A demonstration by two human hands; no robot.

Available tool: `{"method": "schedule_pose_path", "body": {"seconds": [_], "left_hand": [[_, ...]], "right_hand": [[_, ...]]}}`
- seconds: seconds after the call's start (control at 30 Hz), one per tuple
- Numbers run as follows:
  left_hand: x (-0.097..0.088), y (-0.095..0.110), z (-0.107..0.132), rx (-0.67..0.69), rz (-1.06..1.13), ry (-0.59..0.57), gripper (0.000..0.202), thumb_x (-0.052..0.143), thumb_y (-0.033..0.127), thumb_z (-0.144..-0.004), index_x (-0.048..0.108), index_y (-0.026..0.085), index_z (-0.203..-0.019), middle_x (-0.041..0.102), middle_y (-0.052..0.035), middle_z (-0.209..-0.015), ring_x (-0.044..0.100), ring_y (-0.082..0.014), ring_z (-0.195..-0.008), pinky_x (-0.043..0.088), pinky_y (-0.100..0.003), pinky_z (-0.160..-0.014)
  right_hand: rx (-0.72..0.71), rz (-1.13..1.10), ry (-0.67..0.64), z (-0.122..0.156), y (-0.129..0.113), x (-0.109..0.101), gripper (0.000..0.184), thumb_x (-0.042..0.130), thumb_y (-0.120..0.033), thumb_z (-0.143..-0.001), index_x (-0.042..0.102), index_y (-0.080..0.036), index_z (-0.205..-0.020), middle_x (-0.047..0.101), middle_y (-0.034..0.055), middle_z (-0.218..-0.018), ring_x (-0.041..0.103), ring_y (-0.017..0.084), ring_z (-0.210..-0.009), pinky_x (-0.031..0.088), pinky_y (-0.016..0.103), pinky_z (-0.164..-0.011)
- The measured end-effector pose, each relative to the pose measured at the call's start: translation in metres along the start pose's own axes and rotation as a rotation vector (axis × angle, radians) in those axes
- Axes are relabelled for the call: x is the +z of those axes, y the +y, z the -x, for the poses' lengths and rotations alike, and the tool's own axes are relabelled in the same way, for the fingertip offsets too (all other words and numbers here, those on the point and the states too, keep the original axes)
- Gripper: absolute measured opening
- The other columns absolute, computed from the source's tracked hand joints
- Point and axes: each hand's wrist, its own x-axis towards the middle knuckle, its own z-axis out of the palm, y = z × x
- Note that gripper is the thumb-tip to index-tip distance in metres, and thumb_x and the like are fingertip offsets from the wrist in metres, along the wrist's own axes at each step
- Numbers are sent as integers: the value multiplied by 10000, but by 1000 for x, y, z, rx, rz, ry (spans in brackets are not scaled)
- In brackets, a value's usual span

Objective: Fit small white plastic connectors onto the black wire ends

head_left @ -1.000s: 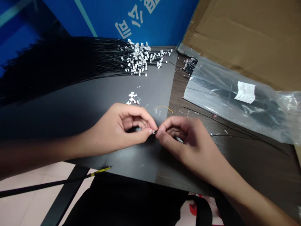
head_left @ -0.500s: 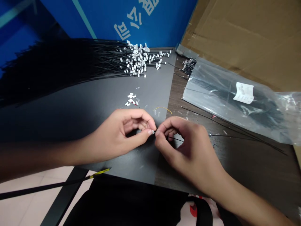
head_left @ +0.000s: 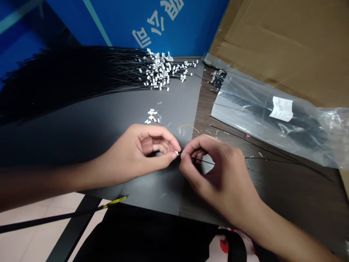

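Note:
Between thumb and forefinger, my left hand (head_left: 152, 151) pinches a small white connector (head_left: 176, 153). My right hand (head_left: 215, 167) grips a thin black wire (head_left: 203, 160) close to its end, right beside the connector. The wire runs back under the right palm and comes out on the table to the right. Fingertips hide how far the wire end reaches into the connector. Just beyond my left hand lies a little pile of loose white connectors (head_left: 151, 116). A big bundle of black wires (head_left: 109, 69) with white connectors on their ends lies farther back on the left.
A clear plastic bag (head_left: 245, 105) of black wires lies at the right, against a cardboard box (head_left: 280, 47). Loose black wires (head_left: 261, 147) lie in front of it. A yellow wire (head_left: 191, 126) and small clear plastic bits are scattered mid-table. A blue panel (head_left: 122, 22) stands behind.
Both hands keep nearly the same place and grip. The left hand has turned slightly, and a bit more of the white connector shows at its fingertips.

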Motion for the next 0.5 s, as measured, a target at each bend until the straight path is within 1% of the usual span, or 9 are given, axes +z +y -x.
{"method": "schedule_pose_path", "body": {"seconds": [0.17, 0.3, 0.4, 0.5], "left_hand": [[0, -1, 1, 23, -12, -2, 120, 835, 108, -870, 823, 216, -919, 827, -25, -937, 800, -160, -879, 641, -194, -836], [0, -3, 4, 36, -52, 21, 85, 831, 151, -908, 842, 232, -931, 828, -30, -938, 793, -167, -876, 638, -214, -825], [-1, -5, 5, 58, -70, 33, 107, 850, 161, -898, 862, 253, -953, 828, -32, -932, 779, -169, -852, 638, -225, -807], [-1, -5, 5, 80, -69, 41, 95, 870, 180, -883, 867, 265, -927, 833, -32, -911, 771, -170, -827, 641, -228, -788]], "right_hand": [[-1, 5, -11, 0, 0, 0, 119, 695, -165, -917, 697, -213, -809, 720, 3, -766, 634, 139, -661, 470, 270, -612], [-21, -15, -28, -1, 0, -2, 118, 697, -143, -918, 705, -201, -816, 702, -16, -752, 625, 123, -668, 466, 258, -621], [-43, -28, -44, -1, 0, -3, 105, 701, -146, -923, 715, -191, -829, 692, -28, -755, 619, 112, -688, 470, 255, -645], [-26, -60, -77, -3, 1, -4, 94, 695, -147, -923, 726, -185, -842, 699, -30, -762, 621, 114, -706, 480, 256, -662]]}}
